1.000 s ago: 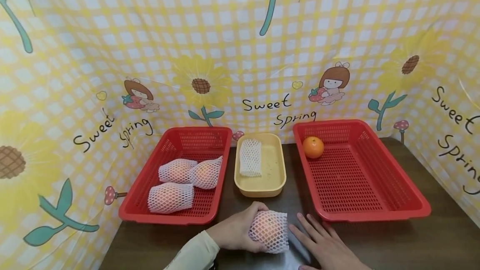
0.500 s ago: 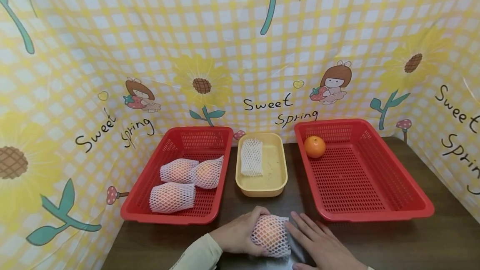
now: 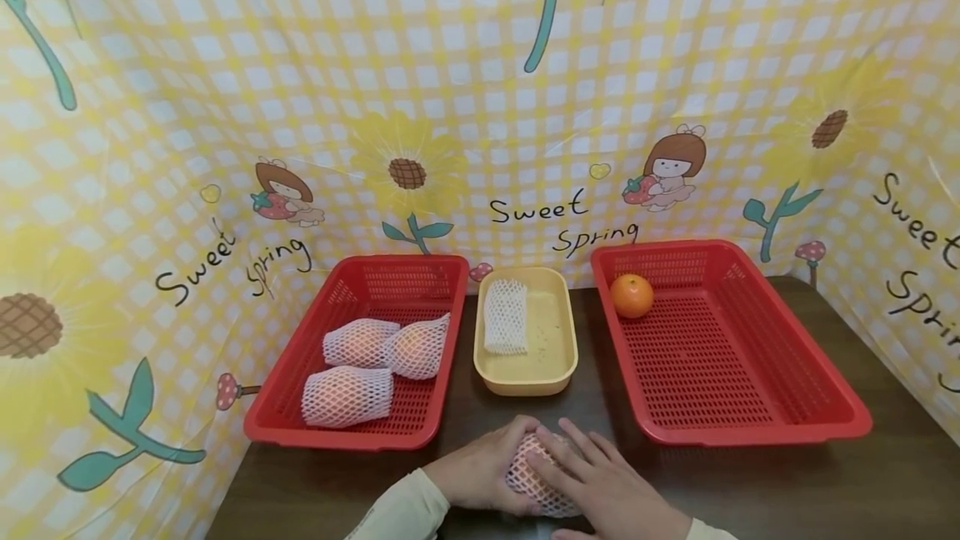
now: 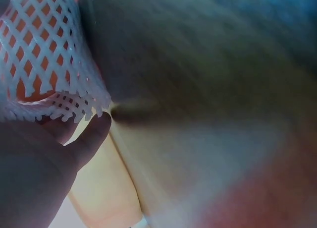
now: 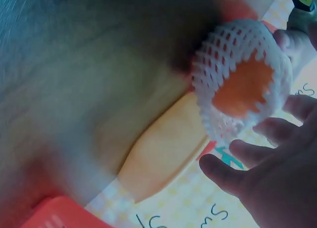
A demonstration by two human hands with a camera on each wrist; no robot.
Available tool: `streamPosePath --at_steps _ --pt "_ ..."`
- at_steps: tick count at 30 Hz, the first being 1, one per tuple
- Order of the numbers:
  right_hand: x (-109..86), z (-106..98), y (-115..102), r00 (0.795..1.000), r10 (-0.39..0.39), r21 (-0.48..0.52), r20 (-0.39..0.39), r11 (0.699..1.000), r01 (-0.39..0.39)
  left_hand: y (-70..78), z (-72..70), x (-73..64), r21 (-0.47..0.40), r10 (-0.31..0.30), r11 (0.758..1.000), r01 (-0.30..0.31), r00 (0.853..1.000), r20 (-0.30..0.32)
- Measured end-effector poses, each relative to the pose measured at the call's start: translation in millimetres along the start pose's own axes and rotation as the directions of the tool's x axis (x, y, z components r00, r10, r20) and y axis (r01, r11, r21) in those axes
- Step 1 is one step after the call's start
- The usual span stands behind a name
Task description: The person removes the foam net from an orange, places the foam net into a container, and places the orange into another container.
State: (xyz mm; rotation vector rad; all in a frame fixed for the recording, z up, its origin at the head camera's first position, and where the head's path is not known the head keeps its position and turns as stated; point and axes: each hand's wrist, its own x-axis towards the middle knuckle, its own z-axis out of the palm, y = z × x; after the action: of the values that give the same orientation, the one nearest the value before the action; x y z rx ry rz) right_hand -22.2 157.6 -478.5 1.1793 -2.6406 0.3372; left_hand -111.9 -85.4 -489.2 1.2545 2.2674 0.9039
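Near the table's front edge, my left hand (image 3: pixel 480 467) grips an orange fruit in a white foam net sleeve (image 3: pixel 531 473). My right hand (image 3: pixel 611 482) lies over the sleeve's right side, fingers extended and apart. In the right wrist view, bare orange skin shows through the sleeve's open end (image 5: pixel 243 86), with the right fingertips close to the net's edge; whether they all touch it I cannot tell. A finger (image 4: pixel 94 134) of the left hand sits at the sleeve's rim in the left wrist view.
A red basket (image 3: pixel 341 440) on the left holds 3 net-wrapped fruits (image 3: pixel 348 397). In the middle, a yellow tray (image 3: pixel 551 307) contains a flat foam net (image 3: pixel 506 317). Another red basket (image 3: pixel 757 433) on the right has one bare orange (image 3: pixel 632 296) in its back left corner.
My right hand has moved left, from beside the wrapped fruit to over its right side. The left hand keeps its grip in nearly the same place.
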Motion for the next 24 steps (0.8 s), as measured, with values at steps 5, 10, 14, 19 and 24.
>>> streamPosePath --at_steps 5,10,14,19,24 --pt "-0.3 5 -1 0.999 0.021 0.024 0.030 0.999 -0.022 -1.1 0.8 -0.1 0.010 0.014 1.000 -0.014 1.000 -0.001" --pt "0.1 7 -1 0.999 0.033 0.041 0.023 0.999 -0.034 -1.3 0.0 -1.7 0.022 0.008 1.000 -0.008 1.000 0.001" --pt "1.2 7 -2 0.999 0.032 0.051 0.030 0.998 -0.034 -0.4 -1.9 -4.2 0.062 0.015 0.998 -0.014 1.000 -0.009" --pt "3.2 4 -2 0.997 0.039 0.075 0.073 0.996 -0.045 1.9 -7.4 -14.7 0.106 -0.050 0.993 0.052 0.999 -0.023" --pt "3.2 3 -3 0.993 0.053 0.089 0.103 0.994 -0.063 -0.5 -10.9 -29.3 0.159 -0.081 0.984 0.083 0.996 -0.024"
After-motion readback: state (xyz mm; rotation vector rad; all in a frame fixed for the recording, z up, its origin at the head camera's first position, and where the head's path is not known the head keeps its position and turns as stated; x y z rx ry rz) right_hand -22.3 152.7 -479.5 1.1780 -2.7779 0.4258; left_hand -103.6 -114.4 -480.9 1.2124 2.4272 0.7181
